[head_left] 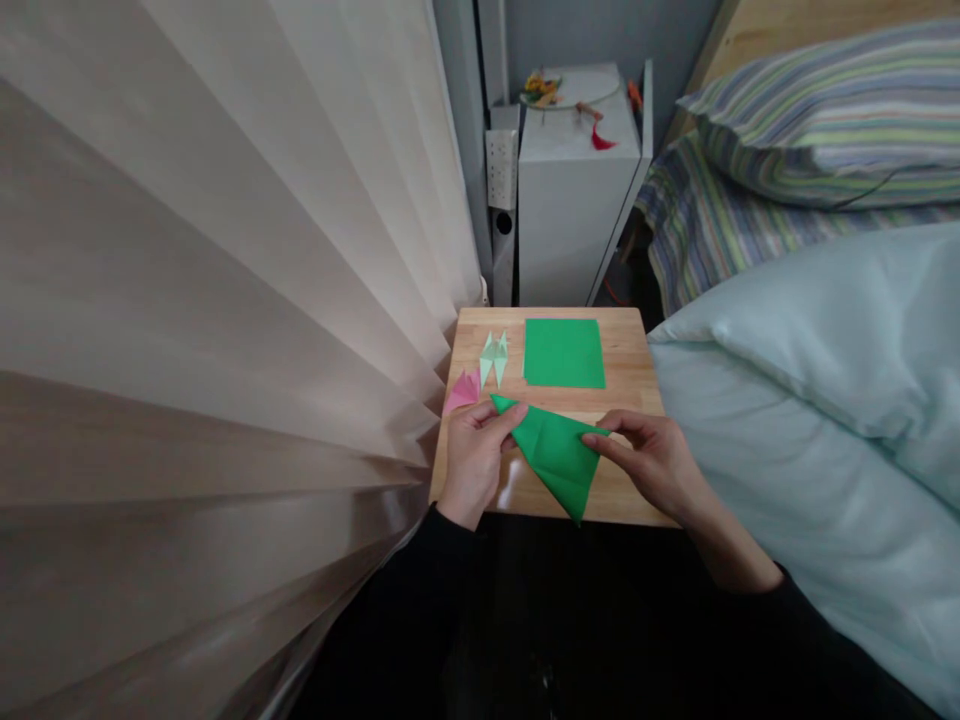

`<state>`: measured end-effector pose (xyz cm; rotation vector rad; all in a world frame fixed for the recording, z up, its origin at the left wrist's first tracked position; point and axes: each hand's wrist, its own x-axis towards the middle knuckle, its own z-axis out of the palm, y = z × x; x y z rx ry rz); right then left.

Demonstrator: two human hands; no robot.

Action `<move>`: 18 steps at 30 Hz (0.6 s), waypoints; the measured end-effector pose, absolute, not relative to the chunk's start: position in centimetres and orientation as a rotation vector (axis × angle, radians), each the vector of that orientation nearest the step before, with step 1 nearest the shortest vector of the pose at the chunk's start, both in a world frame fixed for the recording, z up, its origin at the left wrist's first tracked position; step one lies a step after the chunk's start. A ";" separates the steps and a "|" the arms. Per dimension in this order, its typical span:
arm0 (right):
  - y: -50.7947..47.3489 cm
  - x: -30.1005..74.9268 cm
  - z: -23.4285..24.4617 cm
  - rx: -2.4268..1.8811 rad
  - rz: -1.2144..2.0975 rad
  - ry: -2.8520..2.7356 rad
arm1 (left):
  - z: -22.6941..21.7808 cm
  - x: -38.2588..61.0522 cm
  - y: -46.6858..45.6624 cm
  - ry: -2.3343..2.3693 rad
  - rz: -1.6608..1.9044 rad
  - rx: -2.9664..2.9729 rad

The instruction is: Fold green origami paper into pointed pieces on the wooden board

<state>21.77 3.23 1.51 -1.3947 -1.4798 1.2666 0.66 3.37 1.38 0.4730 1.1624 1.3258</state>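
Note:
A sheet of green origami paper (559, 452), folded into a triangle with creases across it, is held above the near part of a small wooden table (630, 350). My left hand (480, 450) pinches its left corner between thumb and fingers. At the right corner, my right hand (651, 452) grips the paper the same way. One point of the triangle hangs down toward me. Behind it lies a flat green paper square (564, 352). Left of that square is a pale green folded paper piece (493, 360), and a pink folded paper piece (463, 390) sits near my left hand.
Pleated curtains (300, 300) border the table's left side. A bed with a pale blue quilt (810, 400) and a striped pillow (832, 110) stands at the right. Beyond the table is a white cabinet (570, 220) with small ornaments on top.

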 end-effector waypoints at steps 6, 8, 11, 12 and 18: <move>3.6 21.9 1.0 -1.366 1.354 -1.387 | 1.3 0.8 3.6 1.189 1.322 0.486; 3.6 22.1 1.0 -1.358 1.371 -1.364 | 1.2 0.8 3.5 1.183 1.326 0.500; 3.5 22.3 1.1 -1.356 1.380 -1.344 | 1.1 0.8 3.3 1.159 1.335 0.521; 3.6 22.3 1.0 -1.356 1.375 -1.346 | 1.1 0.8 3.3 1.154 1.337 0.525; 3.8 22.7 0.8 -1.362 1.310 -1.412 | 1.4 0.6 3.0 1.150 1.353 0.519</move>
